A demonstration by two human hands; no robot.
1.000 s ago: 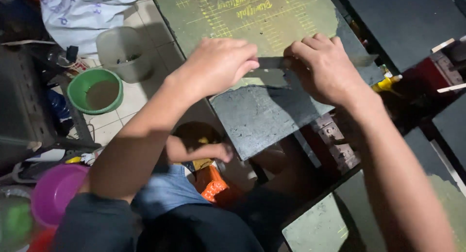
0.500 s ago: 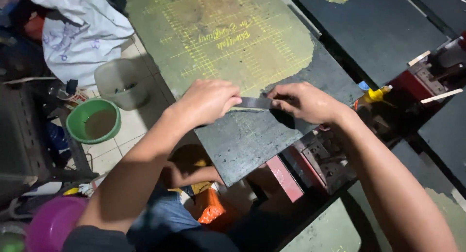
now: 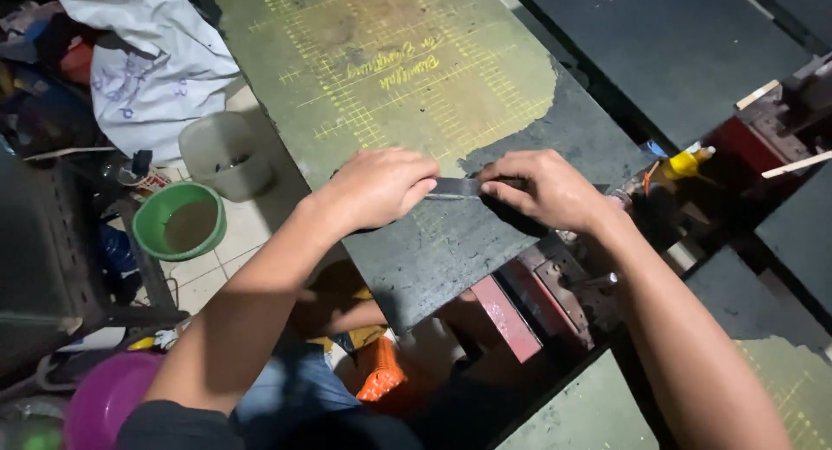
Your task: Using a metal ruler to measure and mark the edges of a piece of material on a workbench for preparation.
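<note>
Both hands hold a flat grey metal scraper blade [image 3: 457, 187] pressed on a dark board [image 3: 451, 242]. My left hand [image 3: 379, 188] grips its left end, my right hand [image 3: 542, 188] its right end. The far part of the board is coated with a yellow-green layer [image 3: 390, 60] marked with a faint grid and writing. The near part of the board, under and in front of the blade, is bare dark grey.
On the tiled floor at left stand a green bowl [image 3: 179, 220], a translucent plastic tub [image 3: 224, 153], a purple basin [image 3: 108, 398] and a white cloth [image 3: 156, 60]. A yellow bottle [image 3: 680, 164] and red metal frame parts [image 3: 529, 303] lie at right. More dark boards [image 3: 676, 42] sit beyond.
The view has shifted, so the hands now sit lower in the frame. Both hands stay on the blade, which has slid nearer along the board.
</note>
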